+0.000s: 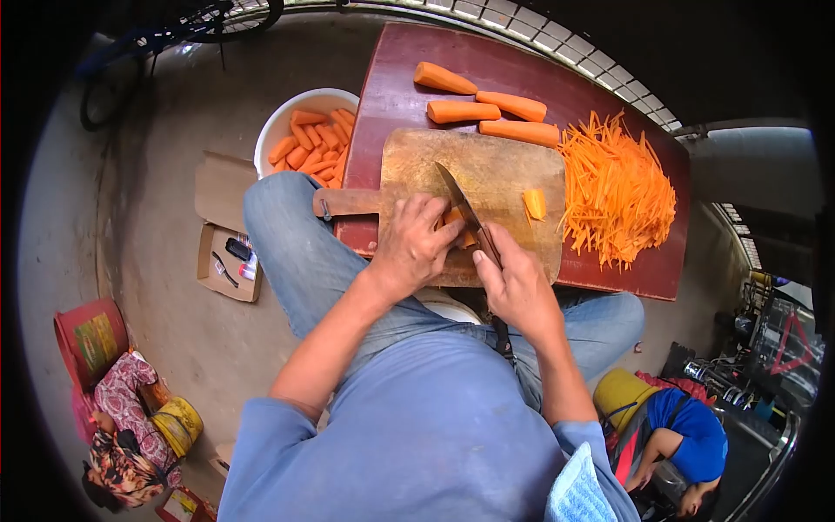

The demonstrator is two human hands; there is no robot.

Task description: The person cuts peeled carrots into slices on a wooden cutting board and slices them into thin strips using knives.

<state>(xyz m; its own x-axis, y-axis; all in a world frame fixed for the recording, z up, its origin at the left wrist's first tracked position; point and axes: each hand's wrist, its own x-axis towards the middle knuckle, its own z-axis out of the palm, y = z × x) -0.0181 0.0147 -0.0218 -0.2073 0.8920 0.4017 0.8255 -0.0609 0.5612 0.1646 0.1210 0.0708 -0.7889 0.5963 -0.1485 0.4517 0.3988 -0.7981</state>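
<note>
My right hand is wrapped round the handle of a knife, its blade pointing up and left over the wooden cutting board. Under the fingers of my left hand, a cut carrot piece is pressed on the board, beside the blade. Another short carrot piece lies on the board's right part. Several peeled carrots rest on the red table beyond the board. To the right is a large heap of shredded carrot.
A white basin of carrots stands left of the red table. An open cardboard box with small items is on the floor. Two other people are at the lower left and lower right, near buckets. Bicycles stand upper left.
</note>
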